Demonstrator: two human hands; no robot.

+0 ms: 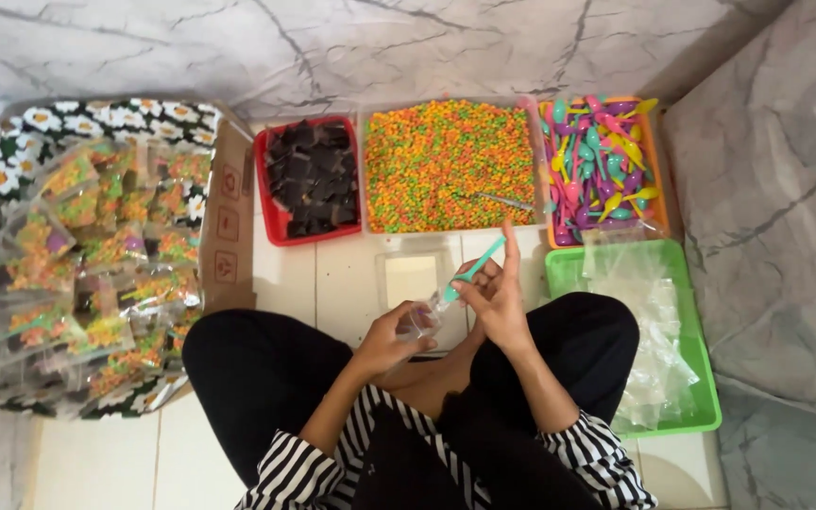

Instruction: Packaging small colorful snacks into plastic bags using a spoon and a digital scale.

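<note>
A small clear plastic pouch is gripped in the closed fingers of the left hand above the lap, while a slim teal plastic spoon is pinched by the right hand, forefinger raised, its tip in the pouch mouth. Beyond, on the white tiled floor, a clear tub of multicoloured cereal beads is flanked by a red tray of dark squares and an orange tray of coloured spoons

Cereal tub between squares tray, spoon tray
</note>
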